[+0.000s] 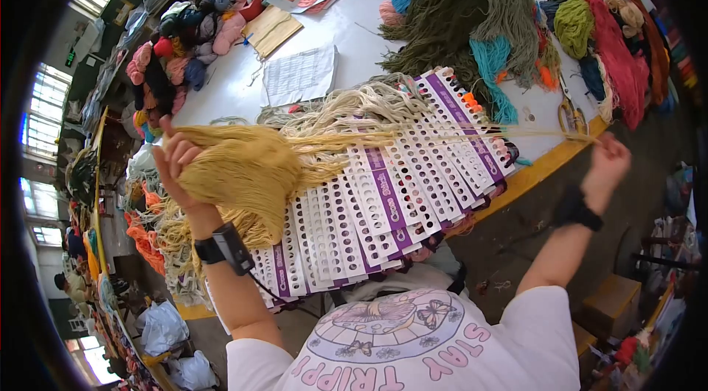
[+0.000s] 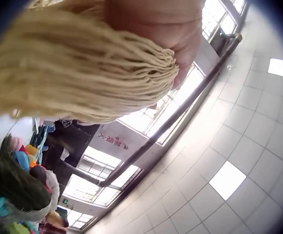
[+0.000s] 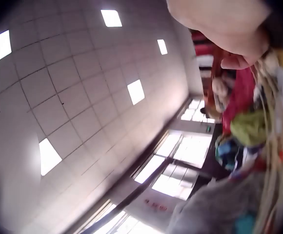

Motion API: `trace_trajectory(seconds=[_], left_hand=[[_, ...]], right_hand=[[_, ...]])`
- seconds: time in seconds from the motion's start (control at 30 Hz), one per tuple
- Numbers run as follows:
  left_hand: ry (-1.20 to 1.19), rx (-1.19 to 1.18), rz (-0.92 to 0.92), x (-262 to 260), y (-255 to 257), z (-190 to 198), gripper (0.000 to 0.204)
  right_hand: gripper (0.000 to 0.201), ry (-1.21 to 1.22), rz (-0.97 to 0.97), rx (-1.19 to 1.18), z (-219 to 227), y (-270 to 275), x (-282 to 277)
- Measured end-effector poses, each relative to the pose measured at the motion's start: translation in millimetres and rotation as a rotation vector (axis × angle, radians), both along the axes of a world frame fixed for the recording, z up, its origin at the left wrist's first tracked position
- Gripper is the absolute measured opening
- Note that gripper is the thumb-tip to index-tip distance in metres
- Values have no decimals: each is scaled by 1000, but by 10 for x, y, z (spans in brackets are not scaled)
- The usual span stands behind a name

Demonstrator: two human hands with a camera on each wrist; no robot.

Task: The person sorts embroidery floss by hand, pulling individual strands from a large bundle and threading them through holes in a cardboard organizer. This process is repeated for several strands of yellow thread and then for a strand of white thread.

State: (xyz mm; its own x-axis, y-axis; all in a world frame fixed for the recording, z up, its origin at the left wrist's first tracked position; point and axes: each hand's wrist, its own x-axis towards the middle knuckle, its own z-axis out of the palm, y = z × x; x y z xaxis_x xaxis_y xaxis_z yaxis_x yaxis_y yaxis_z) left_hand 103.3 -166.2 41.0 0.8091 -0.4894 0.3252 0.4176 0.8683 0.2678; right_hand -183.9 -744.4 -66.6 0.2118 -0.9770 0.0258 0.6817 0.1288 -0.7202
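Note:
A thick skein of mustard-yellow thread (image 1: 240, 166) hangs from my left hand (image 1: 179, 158), which grips it near its looped end. The left wrist view shows the skein's loops (image 2: 151, 73) bunched against the palm (image 2: 156, 29). Far to the right, past the table edge, my right hand (image 1: 611, 161) pinches a few yellow strands (image 1: 531, 130). They stretch across from the yellow bundle, above punched white-and-purple thread cards (image 1: 380, 188). In the right wrist view pale strands (image 3: 271, 165) run down from beside the hand (image 3: 224, 24); its fingertips are mostly hidden.
Cream and grey threads (image 1: 354, 114) lie along the cards' far ends. Scissors (image 1: 571, 116) rest near the table's right corner. Behind stand a big olive-green yarn heap (image 1: 442, 15), a written sheet (image 1: 301, 75) and a brown envelope (image 1: 273, 31). Colored skeins (image 1: 228, 33) crowd the left side.

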Motion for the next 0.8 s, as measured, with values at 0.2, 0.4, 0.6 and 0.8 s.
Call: trace_trajectory(seconds=[0.2,0.4,0.6,0.8], left_hand=[[90,923,257,-617,-1347,-252,21],[148,1208,-400,-640,-2106,-1041,16],[242,1347,-257,-670,-2158,-976,13],[-112,1602,39,-705,-2049,-1154,20]], right_hand=[[12,545,388,-445,143,1030,1011],[33,312,1489,-141,-176,2171,1546],[20,758,1294,-470,37,2277,1551],[17,885,932,-721,-138,2324,1628]])
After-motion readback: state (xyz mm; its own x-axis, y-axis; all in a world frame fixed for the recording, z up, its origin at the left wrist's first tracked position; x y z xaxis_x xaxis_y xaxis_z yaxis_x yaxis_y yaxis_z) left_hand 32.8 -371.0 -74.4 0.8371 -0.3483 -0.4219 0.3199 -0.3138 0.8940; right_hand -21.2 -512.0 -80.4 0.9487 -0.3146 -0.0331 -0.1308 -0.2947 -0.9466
